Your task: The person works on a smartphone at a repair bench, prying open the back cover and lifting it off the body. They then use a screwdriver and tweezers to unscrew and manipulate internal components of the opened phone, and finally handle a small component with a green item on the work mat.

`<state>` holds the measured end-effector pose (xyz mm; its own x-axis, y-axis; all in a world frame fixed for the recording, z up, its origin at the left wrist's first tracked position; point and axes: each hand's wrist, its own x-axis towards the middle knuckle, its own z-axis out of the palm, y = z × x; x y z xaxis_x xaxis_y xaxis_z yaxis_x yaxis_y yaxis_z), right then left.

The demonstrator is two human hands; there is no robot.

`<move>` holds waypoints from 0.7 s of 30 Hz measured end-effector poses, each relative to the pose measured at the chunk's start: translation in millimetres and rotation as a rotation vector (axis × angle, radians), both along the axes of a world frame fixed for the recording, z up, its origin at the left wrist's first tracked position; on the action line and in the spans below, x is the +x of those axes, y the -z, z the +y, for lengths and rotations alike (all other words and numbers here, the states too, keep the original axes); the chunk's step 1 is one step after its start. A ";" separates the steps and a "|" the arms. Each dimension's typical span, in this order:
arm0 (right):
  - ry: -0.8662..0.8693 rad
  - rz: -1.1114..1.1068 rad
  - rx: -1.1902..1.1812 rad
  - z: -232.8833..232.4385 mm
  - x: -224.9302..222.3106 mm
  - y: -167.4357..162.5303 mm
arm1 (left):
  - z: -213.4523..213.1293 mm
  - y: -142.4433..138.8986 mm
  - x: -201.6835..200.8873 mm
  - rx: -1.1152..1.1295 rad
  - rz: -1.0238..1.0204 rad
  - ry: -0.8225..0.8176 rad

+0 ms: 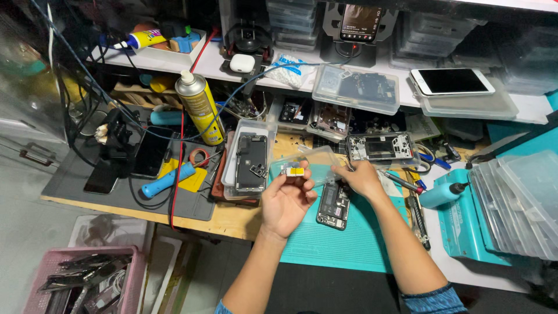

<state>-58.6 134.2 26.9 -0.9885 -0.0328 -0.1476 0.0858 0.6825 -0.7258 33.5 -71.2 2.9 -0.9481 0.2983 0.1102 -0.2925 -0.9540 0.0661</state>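
Note:
My left hand (286, 200) is raised palm-up over the bench edge and pinches a small phone part with a yellow patch (294, 170) between thumb and fingertips. My right hand (359, 177) is just to the right of it, fingers curled around a thin tool, its tip near the rim of a clear plastic tray (317, 160) that lies behind the part. An opened phone with bare circuitry (333, 204) rests on the teal mat (349, 238) directly below and between the two hands.
Another opened phone (251, 163) lies in a clear tray left of my hands. A yellow spray can (200, 107) stands behind it. A teal squeeze bottle (442, 195), screwdrivers, stacked clear lids at right, a shelf with phones and a pink basket (131, 276) at lower left surround the bench.

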 end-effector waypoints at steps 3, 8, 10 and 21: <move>-0.037 -0.035 0.043 -2.3 -3.1 -2.8 | -0.4 1.0 -0.6 -0.002 0.034 0.004; -0.062 -0.014 -0.014 -6.9 -6.3 -5.2 | -0.1 2.7 0.8 0.001 0.052 0.009; -0.033 -0.026 -0.108 -8.1 -6.6 -6.0 | -1.2 3.2 1.0 -0.006 0.042 0.002; 0.094 -0.266 -0.605 -5.6 3.0 -10.5 | -7.6 14.6 -2.3 -0.026 -0.026 -0.103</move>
